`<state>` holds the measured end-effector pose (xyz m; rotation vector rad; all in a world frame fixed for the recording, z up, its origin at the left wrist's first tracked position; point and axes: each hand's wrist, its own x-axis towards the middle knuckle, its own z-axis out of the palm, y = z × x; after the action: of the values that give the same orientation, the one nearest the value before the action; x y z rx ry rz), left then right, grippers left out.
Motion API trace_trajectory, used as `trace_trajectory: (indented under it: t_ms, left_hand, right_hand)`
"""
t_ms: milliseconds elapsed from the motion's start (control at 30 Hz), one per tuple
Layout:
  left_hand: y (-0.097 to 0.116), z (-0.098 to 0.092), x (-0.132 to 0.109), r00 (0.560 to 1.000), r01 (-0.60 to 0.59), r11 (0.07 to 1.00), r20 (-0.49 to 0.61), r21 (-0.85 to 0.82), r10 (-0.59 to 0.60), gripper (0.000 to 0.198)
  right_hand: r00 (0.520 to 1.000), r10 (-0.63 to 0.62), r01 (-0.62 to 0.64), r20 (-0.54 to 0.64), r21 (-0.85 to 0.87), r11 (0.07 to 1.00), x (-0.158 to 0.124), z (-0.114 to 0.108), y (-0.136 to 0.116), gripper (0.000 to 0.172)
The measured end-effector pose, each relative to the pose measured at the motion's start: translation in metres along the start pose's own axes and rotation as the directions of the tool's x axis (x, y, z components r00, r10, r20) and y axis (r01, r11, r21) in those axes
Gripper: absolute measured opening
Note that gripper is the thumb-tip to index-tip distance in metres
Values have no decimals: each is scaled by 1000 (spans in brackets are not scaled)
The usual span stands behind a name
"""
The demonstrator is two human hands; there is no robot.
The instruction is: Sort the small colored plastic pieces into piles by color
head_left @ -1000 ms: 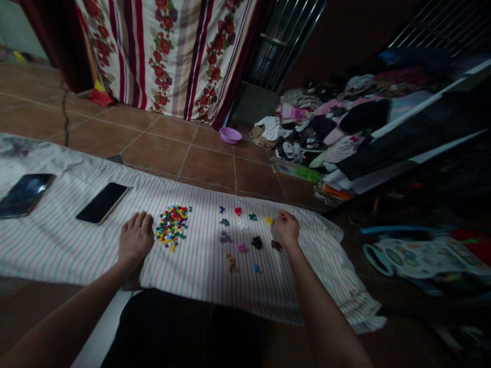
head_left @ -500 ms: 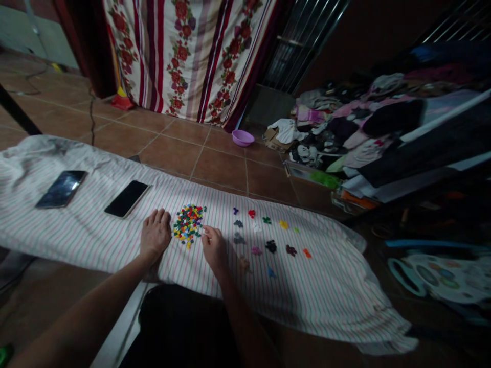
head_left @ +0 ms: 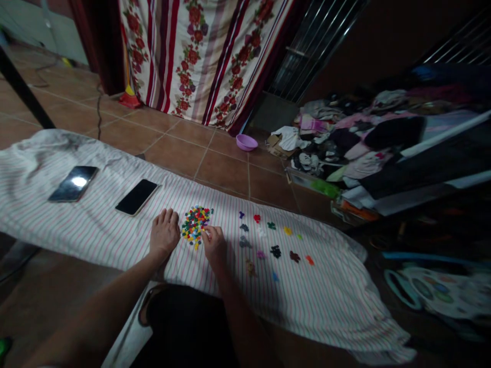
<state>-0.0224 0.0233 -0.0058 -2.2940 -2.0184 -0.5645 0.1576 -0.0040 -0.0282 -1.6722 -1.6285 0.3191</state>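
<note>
A heap of small colourful pieces [head_left: 195, 224], like tiny building bricks, lies on the striped cloth [head_left: 330, 301] between my hands. My left hand [head_left: 164, 232] rests flat on the cloth just left of the heap, fingers stretched out, holding nothing. At the heap's right edge is my right hand [head_left: 215, 244], thumb and fingertips pinched together; whatever is between them is too small to make out. To its right sit small groups sorted by colour, among them red pieces [head_left: 257, 219], yellow pieces [head_left: 287, 231], black pieces [head_left: 275, 251], brown pieces [head_left: 294, 256] and tan pieces [head_left: 250, 267].
Two dark-screened devices, a phone [head_left: 137, 197] and a larger one [head_left: 74, 184], lie on the cloth at left. Beyond its far edge, a purple basin [head_left: 246, 142] stands on the tiled floor. Heaped clothes [head_left: 345, 133] fill the right side, and a patterned curtain [head_left: 207, 56] hangs behind.
The whole view has shifted, so the scene sits slightly further right. My right hand has moved a little left toward the heap; my left hand stays flat beside it.
</note>
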Motion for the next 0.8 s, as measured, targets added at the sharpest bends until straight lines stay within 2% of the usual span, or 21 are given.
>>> trace_trajectory:
  t_ms: [300, 500, 800]
  left_hand:
    - [1, -3, 0, 1000, 18, 999, 8, -43, -18, 44]
    - [0, -5, 0, 1000, 4, 998, 27, -70, -2, 46]
    - [-8, -3, -1, 1000, -13, 991, -10, -133, 12, 44]
  right_hand:
    - [999, -22, 22, -24, -6, 1000, -3, -5, -8, 21]
    - [999, 0, 2, -54, 39, 999, -2, -3, -4, 27]
    - [993, 20, -12, -117, 68, 998, -1, -1, -2, 33]
